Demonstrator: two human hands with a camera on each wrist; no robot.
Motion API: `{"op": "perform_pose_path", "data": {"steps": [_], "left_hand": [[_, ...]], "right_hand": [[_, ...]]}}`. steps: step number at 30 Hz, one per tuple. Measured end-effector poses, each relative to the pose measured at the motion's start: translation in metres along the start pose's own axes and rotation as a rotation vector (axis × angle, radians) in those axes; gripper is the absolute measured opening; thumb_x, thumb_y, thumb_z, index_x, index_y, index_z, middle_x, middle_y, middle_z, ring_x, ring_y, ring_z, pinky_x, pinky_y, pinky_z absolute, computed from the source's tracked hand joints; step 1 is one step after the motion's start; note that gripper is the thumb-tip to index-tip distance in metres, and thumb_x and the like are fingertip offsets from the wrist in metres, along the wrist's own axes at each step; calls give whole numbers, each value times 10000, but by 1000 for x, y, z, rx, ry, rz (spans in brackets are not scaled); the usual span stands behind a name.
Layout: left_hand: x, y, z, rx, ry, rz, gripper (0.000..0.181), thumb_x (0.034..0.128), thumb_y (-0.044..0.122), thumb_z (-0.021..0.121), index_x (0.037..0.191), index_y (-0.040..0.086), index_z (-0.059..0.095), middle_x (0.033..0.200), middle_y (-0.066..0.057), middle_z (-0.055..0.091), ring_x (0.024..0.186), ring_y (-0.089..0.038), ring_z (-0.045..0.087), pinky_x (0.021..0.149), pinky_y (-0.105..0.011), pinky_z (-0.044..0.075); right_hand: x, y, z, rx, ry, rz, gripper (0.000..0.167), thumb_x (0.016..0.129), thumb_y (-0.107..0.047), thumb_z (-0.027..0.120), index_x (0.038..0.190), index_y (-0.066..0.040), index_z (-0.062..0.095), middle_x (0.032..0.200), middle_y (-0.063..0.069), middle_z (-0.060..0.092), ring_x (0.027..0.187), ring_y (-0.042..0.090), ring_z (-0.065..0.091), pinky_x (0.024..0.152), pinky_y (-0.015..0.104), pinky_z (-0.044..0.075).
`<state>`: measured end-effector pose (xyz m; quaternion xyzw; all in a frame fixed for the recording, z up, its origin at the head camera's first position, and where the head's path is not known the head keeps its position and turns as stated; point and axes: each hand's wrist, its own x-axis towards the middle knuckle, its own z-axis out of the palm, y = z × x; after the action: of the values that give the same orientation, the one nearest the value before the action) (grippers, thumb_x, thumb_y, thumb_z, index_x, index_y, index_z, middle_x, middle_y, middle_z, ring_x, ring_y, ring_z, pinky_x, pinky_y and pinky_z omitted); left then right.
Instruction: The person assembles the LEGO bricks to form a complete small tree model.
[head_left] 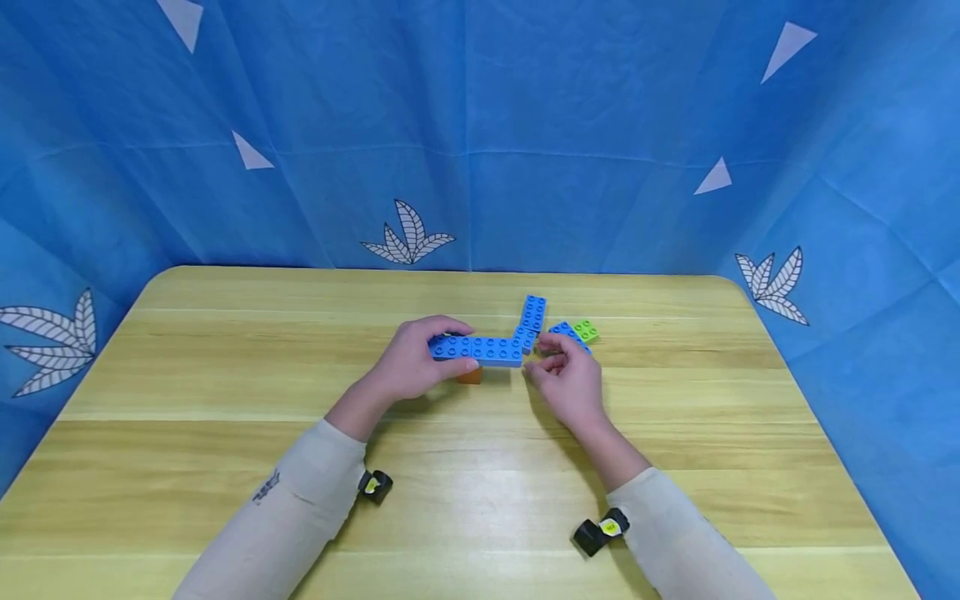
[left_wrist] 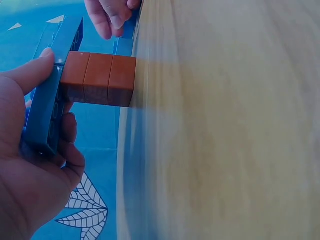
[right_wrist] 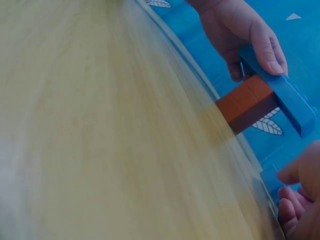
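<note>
My left hand grips the left part of a bar of blue toy bricks, thumb on the near side and fingers behind. The bar sits across the top of a column of orange-brown bricks, which stands on the table. Just right of the bar, my right hand hovers with loosely bent fingers and no brick visible between them. Close to its fingertips lie a small blue brick and a longer blue brick. The right wrist view shows the bar's underside.
Behind the right hand are another blue brick and a light green brick. The wooden table ends at a blue cloth backdrop with leaf prints.
</note>
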<state>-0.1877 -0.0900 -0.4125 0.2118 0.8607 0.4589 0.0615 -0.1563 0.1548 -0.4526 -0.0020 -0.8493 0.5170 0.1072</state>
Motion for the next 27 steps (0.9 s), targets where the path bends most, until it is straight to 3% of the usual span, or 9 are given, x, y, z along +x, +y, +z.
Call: {"op": "perform_pose_path", "data": {"steps": [5,10,13,17,20,27], "left_hand": [[0,0,2,-8,12,-36,487,846,307,828,1264,108,677,1230,-9,629,1032,-223,565,897,-399,472],[-1,-1,2,-16,21,-26,497,843,294,833,1261,86,666,1214,-12,640,1039,-220,577,918,-404,471],[-1,-1,2,-15,25,-17,505,840,287,836,1264,75,660,1214,-18,645,1042,-220,580,924,-403,472],[-2,0,1,-4,28,-9,515,836,280,840,1269,72,652,1220,-32,649,1045,-221,583,929,-403,472],[-2,0,1,2,26,0,518,836,272,842,1270,68,647,1221,-47,652,1049,-218,585,938,-402,473],[-2,-1,2,-8,26,9,527,833,270,844,1275,64,642,1222,-58,654,1058,-210,583,954,-402,468]], "right_hand": [[4,2,2,-62,32,4,379,871,-8,754,1234,14,648,1112,115,676,823,194,636,710,284,534],[9,-3,6,-95,49,17,406,911,-91,728,1277,44,615,1150,156,653,780,212,621,697,344,534],[12,-7,9,-144,58,18,451,913,-163,736,1279,65,602,1150,179,640,778,249,615,752,396,516],[20,-10,16,-251,84,29,538,918,-307,742,1281,62,593,1151,174,636,969,301,604,906,450,451],[27,-11,20,-299,96,59,604,920,-385,727,1295,64,576,1159,174,623,1083,327,565,947,480,431],[38,-11,23,-402,84,145,681,879,-505,724,1297,13,579,1173,139,588,1089,304,538,916,481,449]]}}
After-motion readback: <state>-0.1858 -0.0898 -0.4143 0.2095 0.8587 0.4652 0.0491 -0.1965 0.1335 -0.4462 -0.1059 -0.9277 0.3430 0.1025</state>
